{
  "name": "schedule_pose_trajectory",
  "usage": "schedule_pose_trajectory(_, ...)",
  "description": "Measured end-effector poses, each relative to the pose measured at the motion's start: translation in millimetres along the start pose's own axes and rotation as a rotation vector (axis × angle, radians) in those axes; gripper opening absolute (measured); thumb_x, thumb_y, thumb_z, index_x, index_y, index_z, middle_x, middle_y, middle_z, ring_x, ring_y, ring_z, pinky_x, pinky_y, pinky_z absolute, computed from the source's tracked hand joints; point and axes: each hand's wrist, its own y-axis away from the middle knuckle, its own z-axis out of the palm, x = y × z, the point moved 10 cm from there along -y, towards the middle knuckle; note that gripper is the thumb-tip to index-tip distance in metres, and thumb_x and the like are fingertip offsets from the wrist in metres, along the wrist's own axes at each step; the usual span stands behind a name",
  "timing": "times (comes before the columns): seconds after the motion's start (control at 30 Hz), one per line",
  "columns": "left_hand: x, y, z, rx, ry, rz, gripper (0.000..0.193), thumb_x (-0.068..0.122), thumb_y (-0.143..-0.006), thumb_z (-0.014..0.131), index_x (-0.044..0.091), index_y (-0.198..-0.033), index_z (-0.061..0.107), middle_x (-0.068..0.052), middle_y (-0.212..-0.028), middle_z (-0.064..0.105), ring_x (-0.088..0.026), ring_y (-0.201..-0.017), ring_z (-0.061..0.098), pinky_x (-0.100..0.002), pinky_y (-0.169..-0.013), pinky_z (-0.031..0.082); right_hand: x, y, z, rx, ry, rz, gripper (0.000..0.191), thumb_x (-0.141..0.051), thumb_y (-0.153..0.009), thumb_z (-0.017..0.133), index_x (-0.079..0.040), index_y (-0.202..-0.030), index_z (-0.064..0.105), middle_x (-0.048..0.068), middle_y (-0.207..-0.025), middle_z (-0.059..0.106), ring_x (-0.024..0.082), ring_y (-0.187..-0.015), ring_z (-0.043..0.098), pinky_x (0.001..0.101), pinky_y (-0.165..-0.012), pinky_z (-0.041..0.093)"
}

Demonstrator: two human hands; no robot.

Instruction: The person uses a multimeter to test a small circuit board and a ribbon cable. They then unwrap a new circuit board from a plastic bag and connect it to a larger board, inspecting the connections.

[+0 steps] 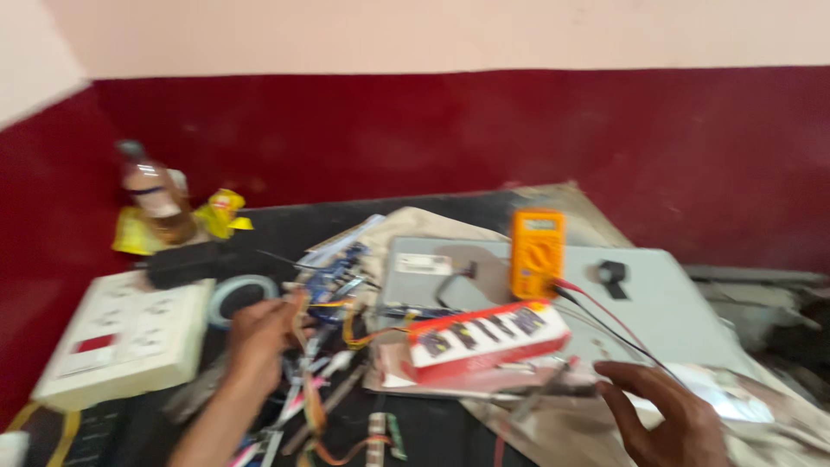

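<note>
Premises: a small electronics repair workshop, informal in character. Evidence is gathered on one cluttered table with a dark top, set against a wall painted dark red below and cream above. Landmark: an orange handheld multimeter standing upright on a grey metal panel, with red and black test leads running from its base. Just in front of the multimeter lies a red and white box. Left of it, a tangle of loose wires and small circuit boards. Further left, a white switch-and-socket board, a tape roll and a plastic bottle. The picture is motion-blurred.
</note>
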Motion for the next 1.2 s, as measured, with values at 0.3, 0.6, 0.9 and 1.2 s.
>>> schedule_pose_trajectory(0.3, 114.5, 60.0, 13.3, 0.145, -1.076, 0.308, 0.025, 0.024, -0.099, 0.069, 0.009, -0.116, 0.080, -0.021, -0.095, 0.079, -0.033, -0.081, 0.077, -0.042, -0.072, 0.059, 29.8, 13.6, -45.1, 0.010, 0.061, 0.254, 0.020, -0.011, -0.086, 0.075, -0.012, -0.105, 0.082, 0.009, -0.094, 0.083, 0.020, -0.084, 0.081, 0.0333, -0.076, 0.063)
schedule_pose_trajectory(0.6, 154.4, 139.5, 126.6, -0.204, -1.136, 0.698, 0.043, 0.030, -0.085, 0.074, 0.015, -0.124, 0.073, -0.010, -0.127, 0.072, -0.029, -0.119, 0.066, -0.042, -0.097, 0.051, -12.9, 37.4, 2.4, -0.106, -0.052, -0.087, 0.022, -0.003, -0.077, 0.076, -0.010, -0.097, 0.079, 0.006, -0.090, 0.081, 0.019, -0.083, 0.079, 0.0321, -0.074, 0.062)
schedule_pose_trajectory(0.9, 99.0, 144.8, 158.9, -0.600, -1.094, 0.379, 0.082, 0.017, -0.076, 0.081, 0.014, -0.151, 0.048, -0.015, -0.148, 0.056, -0.031, -0.132, 0.056, -0.037, -0.108, 0.044, 11.7, -6.3, -83.8, 0.148, 0.485, -0.064, 0.043, -0.003, -0.073, 0.076, -0.002, -0.116, 0.075, 0.019, -0.114, 0.074, 0.040, -0.105, 0.066, 0.0473, -0.089, 0.054)
schedule_pose_trajectory(1.2, 84.8, 120.7, 131.8, -0.520, -1.069, 0.316, 0.072, 0.016, -0.075, 0.086, 0.022, -0.142, 0.061, -0.008, -0.140, 0.065, -0.025, -0.126, 0.064, -0.035, -0.104, 0.051, 100.5, 33.6, -97.6, 0.014, 0.176, 0.113, 0.038, -0.001, -0.078, 0.069, -0.014, -0.112, 0.078, 0.006, -0.107, 0.079, 0.020, -0.089, 0.076, 0.0341, -0.076, 0.062)
